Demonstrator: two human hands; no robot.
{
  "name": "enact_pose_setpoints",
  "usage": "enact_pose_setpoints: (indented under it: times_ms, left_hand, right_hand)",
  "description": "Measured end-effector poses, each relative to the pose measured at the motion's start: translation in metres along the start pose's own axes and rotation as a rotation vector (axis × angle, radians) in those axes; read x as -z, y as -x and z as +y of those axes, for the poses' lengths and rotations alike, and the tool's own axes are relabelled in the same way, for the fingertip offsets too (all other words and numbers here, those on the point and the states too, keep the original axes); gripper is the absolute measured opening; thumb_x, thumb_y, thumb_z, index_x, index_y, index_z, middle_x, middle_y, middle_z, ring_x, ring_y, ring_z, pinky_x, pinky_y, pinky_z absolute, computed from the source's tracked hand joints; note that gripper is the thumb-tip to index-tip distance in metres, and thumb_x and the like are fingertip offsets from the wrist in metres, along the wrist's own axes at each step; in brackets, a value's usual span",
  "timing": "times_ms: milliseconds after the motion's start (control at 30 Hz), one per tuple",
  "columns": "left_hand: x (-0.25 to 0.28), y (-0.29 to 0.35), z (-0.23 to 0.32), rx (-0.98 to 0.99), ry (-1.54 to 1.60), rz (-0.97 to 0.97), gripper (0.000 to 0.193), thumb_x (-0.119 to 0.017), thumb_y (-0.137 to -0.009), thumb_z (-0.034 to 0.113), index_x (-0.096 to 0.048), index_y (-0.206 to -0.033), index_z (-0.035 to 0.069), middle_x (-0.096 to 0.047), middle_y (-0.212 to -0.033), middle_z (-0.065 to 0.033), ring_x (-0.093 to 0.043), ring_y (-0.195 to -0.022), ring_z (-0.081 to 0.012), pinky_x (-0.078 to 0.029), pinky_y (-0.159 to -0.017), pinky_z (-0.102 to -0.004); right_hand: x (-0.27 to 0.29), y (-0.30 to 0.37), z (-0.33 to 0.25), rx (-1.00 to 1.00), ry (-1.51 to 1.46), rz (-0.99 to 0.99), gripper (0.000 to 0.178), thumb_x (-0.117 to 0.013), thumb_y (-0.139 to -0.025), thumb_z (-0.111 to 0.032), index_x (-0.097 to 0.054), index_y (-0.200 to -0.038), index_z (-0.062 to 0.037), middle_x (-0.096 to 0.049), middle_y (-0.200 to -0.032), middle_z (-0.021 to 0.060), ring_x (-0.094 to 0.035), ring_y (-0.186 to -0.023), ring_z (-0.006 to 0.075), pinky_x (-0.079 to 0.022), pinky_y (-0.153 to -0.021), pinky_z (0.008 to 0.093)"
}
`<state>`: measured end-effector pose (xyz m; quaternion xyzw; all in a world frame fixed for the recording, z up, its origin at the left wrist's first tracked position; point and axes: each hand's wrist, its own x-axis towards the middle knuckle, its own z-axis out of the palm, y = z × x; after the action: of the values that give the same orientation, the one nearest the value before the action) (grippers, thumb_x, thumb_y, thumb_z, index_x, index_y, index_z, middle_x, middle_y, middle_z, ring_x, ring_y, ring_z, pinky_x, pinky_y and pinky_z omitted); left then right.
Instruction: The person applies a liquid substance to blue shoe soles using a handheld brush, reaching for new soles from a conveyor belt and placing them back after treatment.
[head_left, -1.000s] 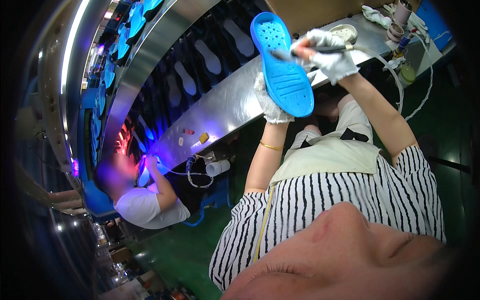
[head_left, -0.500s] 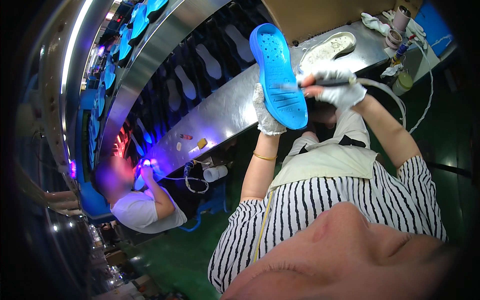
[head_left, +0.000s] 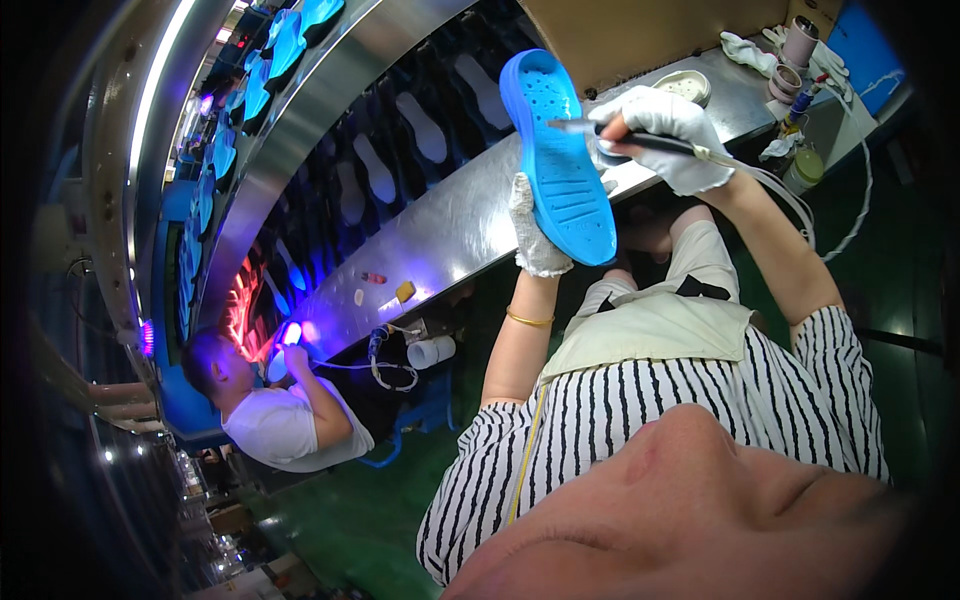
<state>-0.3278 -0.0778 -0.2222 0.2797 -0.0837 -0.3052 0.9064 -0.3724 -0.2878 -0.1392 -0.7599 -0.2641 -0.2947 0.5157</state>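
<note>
My gloved left hand [head_left: 540, 240] grips the underside and edge of a bright blue shoe sole [head_left: 572, 185], held tilted above the bench with its holed and ribbed face toward me. In my gloved right hand [head_left: 678, 135] is a brush [head_left: 652, 143] with a dark handle and a pale tip; the fingers are closed round it. The tip lies over or against the upper middle of the sole; exact contact is hard to make out. A pale hose [head_left: 790, 197] trails from the handle's rear. Behind my right hand, an off-white sole [head_left: 688, 86] rests on the bench, partly covered.
The metal bench [head_left: 450, 230] runs from lower left to upper right, beside a conveyor carrying pale soles [head_left: 420, 127]. At left, a co-worker [head_left: 290, 420] works under purple light. A cardboard box [head_left: 640, 40], spools [head_left: 800, 42], gloves [head_left: 748, 50] and a jar [head_left: 805, 168] stand beyond.
My right hand has moved up along the blue sole, with the brush tip shifting from its ribbed middle toward the upper part. The left hand and sole have barely moved.
</note>
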Motion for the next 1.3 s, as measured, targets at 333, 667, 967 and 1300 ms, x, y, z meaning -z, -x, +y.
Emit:
enact_pose_setpoints:
  times_ms: [333,667,967,1300]
  left_hand:
    - [0.007,0.01,0.008,-0.029,-0.186,-0.02,0.081,-0.05,-0.087,0.062,-0.036,-0.141,0.004,-0.055,-0.128,-0.0178,-0.06,-0.109,-0.0329,-0.049,-0.095,-0.0446]
    - [0.005,0.017,-0.01,0.168,-0.009,-0.113,0.078,-0.051,-0.089,0.057,-0.034,-0.142,0.002,-0.052,-0.131,-0.0186,-0.055,-0.116,-0.0318,-0.048,-0.098,-0.0453]
    - [-0.01,0.013,-0.002,0.102,0.166,-0.324,0.087,-0.045,-0.088,0.061,-0.025,-0.147,0.0,-0.039,-0.142,-0.0264,-0.046,-0.124,-0.0451,-0.038,-0.104,-0.0588]
    - [-0.104,-0.119,0.16,0.11,0.15,-0.577,0.083,-0.043,-0.089,0.06,-0.031,-0.142,-0.002,-0.04,-0.137,-0.0268,-0.045,-0.122,-0.043,-0.041,-0.102,-0.0557]
  right_hand:
    - [-0.008,0.007,0.014,-0.395,-0.532,0.008,0.014,-0.071,-0.082,-0.004,-0.065,-0.095,-0.0053,-0.068,-0.096,0.0045,-0.064,-0.091,0.0151,-0.051,-0.083,0.0308]
    - [-0.06,-0.046,0.034,-0.259,-1.405,-0.023,0.022,-0.074,-0.083,-0.02,-0.066,-0.103,-0.0124,-0.065,-0.106,0.005,-0.06,-0.102,0.0192,-0.045,-0.095,0.0371]
    - [-0.03,-0.055,0.047,-0.235,-1.125,0.207,0.024,-0.073,-0.085,-0.025,-0.063,-0.101,-0.0107,-0.062,-0.09,-0.0017,-0.059,-0.08,0.0091,-0.047,-0.071,0.0183]
    - [0.022,-0.005,0.017,-0.176,-1.219,0.27,0.02,-0.075,-0.083,-0.019,-0.061,-0.097,-0.0148,-0.062,-0.11,0.0067,-0.055,-0.109,0.0214,-0.042,-0.097,0.038]
